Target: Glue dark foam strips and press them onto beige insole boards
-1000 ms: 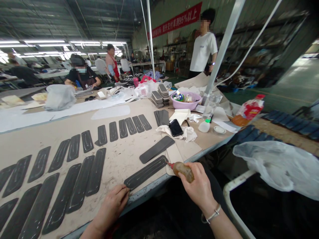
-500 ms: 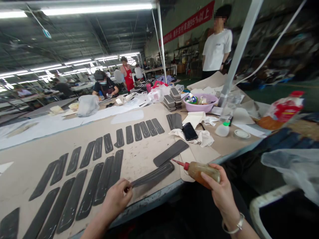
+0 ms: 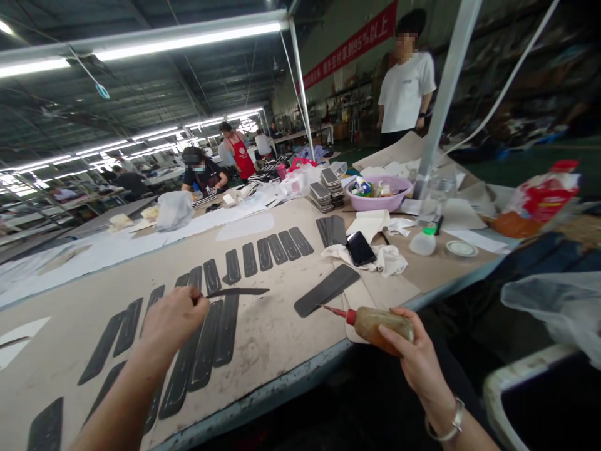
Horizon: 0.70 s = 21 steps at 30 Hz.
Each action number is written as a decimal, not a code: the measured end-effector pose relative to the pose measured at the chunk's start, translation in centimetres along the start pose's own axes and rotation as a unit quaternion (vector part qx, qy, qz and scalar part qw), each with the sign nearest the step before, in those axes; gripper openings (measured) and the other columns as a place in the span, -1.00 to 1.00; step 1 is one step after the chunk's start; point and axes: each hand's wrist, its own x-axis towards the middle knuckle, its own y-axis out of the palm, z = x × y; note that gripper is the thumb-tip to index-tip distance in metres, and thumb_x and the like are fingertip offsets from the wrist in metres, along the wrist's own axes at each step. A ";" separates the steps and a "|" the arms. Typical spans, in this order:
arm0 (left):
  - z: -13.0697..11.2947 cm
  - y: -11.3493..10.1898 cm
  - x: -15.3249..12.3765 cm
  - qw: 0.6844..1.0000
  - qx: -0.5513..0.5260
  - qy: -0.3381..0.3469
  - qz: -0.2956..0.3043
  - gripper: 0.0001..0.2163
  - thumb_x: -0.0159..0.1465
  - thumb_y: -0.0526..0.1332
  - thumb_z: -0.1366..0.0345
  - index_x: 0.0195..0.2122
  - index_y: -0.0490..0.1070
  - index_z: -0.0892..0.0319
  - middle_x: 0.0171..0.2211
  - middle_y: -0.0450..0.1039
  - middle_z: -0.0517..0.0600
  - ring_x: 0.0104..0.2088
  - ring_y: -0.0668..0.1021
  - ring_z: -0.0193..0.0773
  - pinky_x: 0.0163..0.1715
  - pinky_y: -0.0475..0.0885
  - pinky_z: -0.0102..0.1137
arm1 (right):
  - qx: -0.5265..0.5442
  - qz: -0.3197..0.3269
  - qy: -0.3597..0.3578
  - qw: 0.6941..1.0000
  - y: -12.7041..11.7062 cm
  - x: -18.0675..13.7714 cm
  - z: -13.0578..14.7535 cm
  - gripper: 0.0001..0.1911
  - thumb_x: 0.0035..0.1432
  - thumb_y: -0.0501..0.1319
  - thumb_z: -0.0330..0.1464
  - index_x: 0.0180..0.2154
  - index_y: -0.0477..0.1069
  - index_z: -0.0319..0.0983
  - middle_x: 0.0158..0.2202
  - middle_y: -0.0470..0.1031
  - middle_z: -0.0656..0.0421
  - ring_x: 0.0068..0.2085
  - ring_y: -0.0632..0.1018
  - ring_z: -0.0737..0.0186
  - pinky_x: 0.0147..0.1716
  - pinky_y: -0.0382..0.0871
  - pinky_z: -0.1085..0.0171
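Pinched at one end in my left hand (image 3: 176,313) is a dark grey strip (image 3: 241,291), held nearly edge-on above the table. Below and around that hand lie several rounded dark strips (image 3: 206,344) with glossy lines of glue along their edges, set out in two rows. My right hand (image 3: 413,344) is wrapped round a squeeze bottle (image 3: 382,326) of amber liquid, with its red nozzle pointing left. Close to the nozzle tip, a pair of overlapping matte grey strips (image 3: 326,291) rests on the table.
A phone (image 3: 360,248) lies on a white cloth (image 3: 392,260). Behind are stacked grey pieces (image 3: 322,197), a purple basin (image 3: 378,199) and a small green-capped bottle (image 3: 423,242). A metal post (image 3: 444,100) rises at the right. Other people stand or sit farther back.
My left hand has carried the strip left and away from me, from near the bottle's nozzle to over the rows. My right hand with the bottle stays nearly still.
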 end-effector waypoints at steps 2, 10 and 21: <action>-0.9 2.8 -2.1 1.000 0.016 0.018 0.001 -0.75 0.17 -0.01 0.18 -0.40 0.40 0.17 -0.37 0.44 0.08 -0.39 0.49 -0.12 -0.44 0.26 -0.34 | 0.006 0.006 0.005 1.000 0.0 0.0 0.1 -0.46 -0.20 0.41 -0.26 -0.14 0.29 -0.12 -0.35 0.44 0.23 -0.37 0.46 0.23 -0.39 0.39 0.29; -4.8 12.8 -9.2 0.992 -0.009 0.068 0.106 -0.80 0.21 -0.06 0.29 -0.38 0.32 0.20 -0.34 0.41 0.09 -0.35 0.52 -0.16 -0.37 0.30 -0.33 | 0.006 0.012 0.011 1.000 0.1 0.1 0.0 -0.46 -0.20 0.41 -0.27 -0.14 0.29 -0.13 -0.34 0.45 0.23 -0.36 0.46 0.25 -0.36 0.39 0.31; -5.9 14.5 -6.2 0.990 -0.081 0.053 0.102 -0.84 0.20 0.01 0.34 -0.29 0.34 0.24 -0.34 0.48 0.11 -0.27 0.53 -0.14 -0.30 0.30 -0.36 | 0.010 0.014 0.013 1.000 0.1 0.1 -0.2 -0.47 -0.20 0.41 -0.27 -0.15 0.29 -0.12 -0.33 0.44 0.22 -0.37 0.47 0.22 -0.38 0.41 0.27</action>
